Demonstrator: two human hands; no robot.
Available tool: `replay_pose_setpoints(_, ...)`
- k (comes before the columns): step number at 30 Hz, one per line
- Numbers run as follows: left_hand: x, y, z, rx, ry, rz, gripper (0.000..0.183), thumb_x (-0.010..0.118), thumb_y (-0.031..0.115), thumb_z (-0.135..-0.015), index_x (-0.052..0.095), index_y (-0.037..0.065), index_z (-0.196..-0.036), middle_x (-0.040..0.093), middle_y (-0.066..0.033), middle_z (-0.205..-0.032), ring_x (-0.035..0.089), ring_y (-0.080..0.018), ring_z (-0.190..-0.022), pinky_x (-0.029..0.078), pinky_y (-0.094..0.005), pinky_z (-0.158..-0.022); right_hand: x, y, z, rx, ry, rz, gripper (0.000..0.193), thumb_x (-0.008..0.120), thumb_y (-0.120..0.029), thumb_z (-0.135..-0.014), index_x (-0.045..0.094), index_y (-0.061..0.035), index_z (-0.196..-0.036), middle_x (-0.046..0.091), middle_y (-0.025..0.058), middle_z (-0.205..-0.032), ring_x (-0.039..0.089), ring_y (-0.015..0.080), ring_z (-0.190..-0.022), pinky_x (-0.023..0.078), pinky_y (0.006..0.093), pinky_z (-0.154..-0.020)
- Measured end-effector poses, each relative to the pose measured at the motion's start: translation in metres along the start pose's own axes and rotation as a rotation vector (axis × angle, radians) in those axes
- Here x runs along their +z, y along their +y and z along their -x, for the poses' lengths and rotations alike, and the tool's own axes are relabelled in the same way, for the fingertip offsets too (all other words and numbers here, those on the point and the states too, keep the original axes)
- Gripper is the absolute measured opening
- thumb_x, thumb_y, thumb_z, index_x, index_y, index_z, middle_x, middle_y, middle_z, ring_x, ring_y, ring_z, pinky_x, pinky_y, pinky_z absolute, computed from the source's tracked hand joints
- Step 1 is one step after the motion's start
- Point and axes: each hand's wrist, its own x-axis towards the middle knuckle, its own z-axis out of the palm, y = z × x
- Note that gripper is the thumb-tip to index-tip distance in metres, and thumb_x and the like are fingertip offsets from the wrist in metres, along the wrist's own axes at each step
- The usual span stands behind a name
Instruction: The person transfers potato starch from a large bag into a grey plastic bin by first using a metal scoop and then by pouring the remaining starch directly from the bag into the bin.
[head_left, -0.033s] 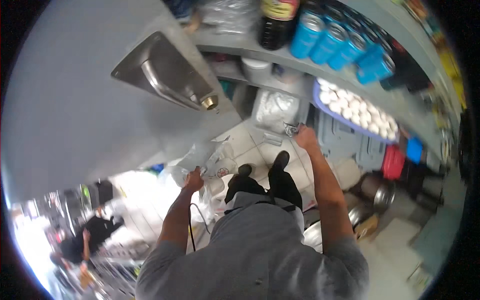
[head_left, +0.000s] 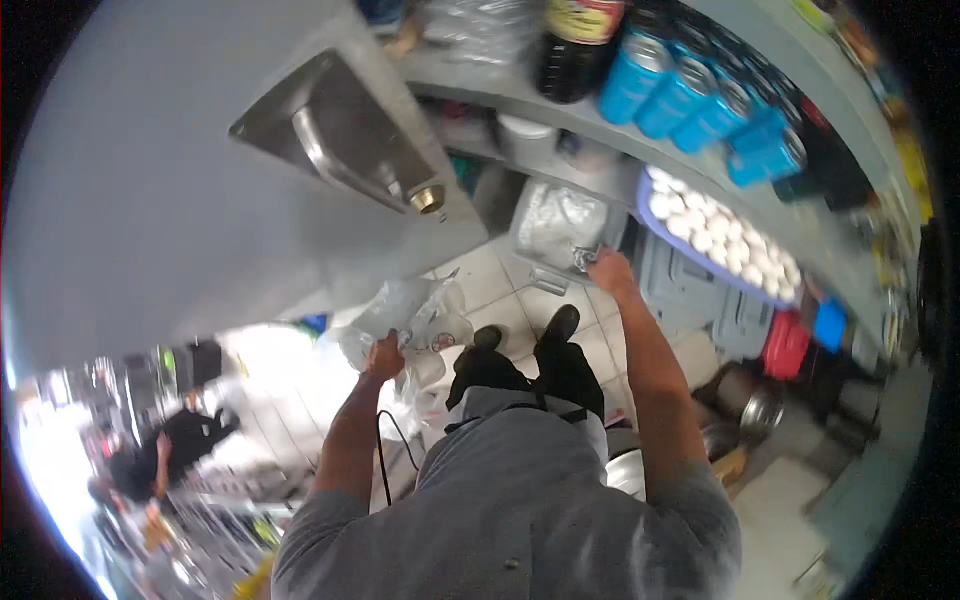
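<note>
My left hand is closed on a clear plastic bag that hangs low over the floor, beside white round containers with a red mark. Stretched out to the right, my right hand is closed at the near right corner of a grey bin. A shiny, crinkled piece sticks out of its fingers; whether it is metal or clear plastic I cannot make out. Inside the bin lies clear plastic film over something pale.
A steel counter with a small sink fills the upper left. Shelves hold blue cans, a dark bottle and a purple tray of eggs. Lidded grey bins and pots stand right. Another person is far left.
The view has shifted slightly, so the shelves and bin appear a little further right. Both hands keep nearly the same place and grip.
</note>
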Motion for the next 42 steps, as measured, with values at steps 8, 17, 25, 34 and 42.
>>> replay_pose_setpoints(8,0.015,0.041,0.142,-0.472,0.236,0.102,0.052,0.065,0.010,-0.079,0.055,0.002,-0.129,0.068,-0.0238,-0.114,0.064,-0.0420,-0.107,0.050,-0.0533,-0.091,0.043,-0.057,-0.099,-0.110,-0.537,-0.082,0.045,0.054,-0.022,-0.099,0.055,0.0068,-0.132,0.062,0.0253,-0.129,0.062,0.0395,-0.114,0.048,0.0460,-0.099)
replay_pose_setpoints(17,0.025,0.162,0.195,-0.656,0.568,0.400,0.043,0.062,0.008,-0.078,0.052,-0.001,-0.119,0.069,-0.0245,-0.091,0.066,-0.0458,-0.089,0.052,-0.0527,-0.079,0.083,0.013,-0.149,-0.573,-0.562,0.333,0.043,0.057,-0.021,-0.099,0.057,0.0009,-0.136,0.072,0.0203,-0.101,0.067,0.0330,-0.066,0.058,0.0473,-0.072)
replay_pose_setpoints(25,0.058,0.190,0.235,-0.823,0.857,0.597,0.057,0.068,0.007,-0.076,0.049,-0.004,-0.129,0.066,-0.0287,-0.090,0.065,-0.0453,-0.087,0.049,-0.0535,-0.077,0.030,-0.088,-0.153,-0.291,-0.703,0.609,0.019,0.058,-0.017,-0.088,0.060,0.0021,-0.086,0.058,0.0130,-0.073,0.052,0.0258,-0.060,0.043,0.0440,-0.056)
replay_pose_setpoints(34,-0.052,0.209,0.237,-0.861,1.164,0.464,0.052,0.065,0.003,-0.067,0.050,0.000,-0.117,0.061,-0.0254,-0.077,0.061,-0.0492,-0.081,0.047,-0.0550,-0.070,0.159,-0.247,-0.270,-0.971,-0.847,0.673,0.031,0.065,-0.019,-0.087,0.072,0.0078,-0.101,0.072,0.0213,-0.085,0.068,0.0290,-0.068,0.053,0.0425,-0.062)
replay_pose_setpoints(42,-0.083,0.323,0.243,-1.324,1.237,0.570,0.052,0.063,0.000,-0.066,0.050,0.000,-0.116,0.060,-0.0252,-0.073,0.061,-0.0475,-0.078,0.046,-0.0517,-0.065,0.220,-0.481,-0.242,-1.291,-0.998,0.704,0.025,0.059,-0.015,-0.091,0.065,0.0044,-0.107,0.065,0.0101,-0.075,0.056,0.0194,-0.055,0.047,0.0355,-0.050)
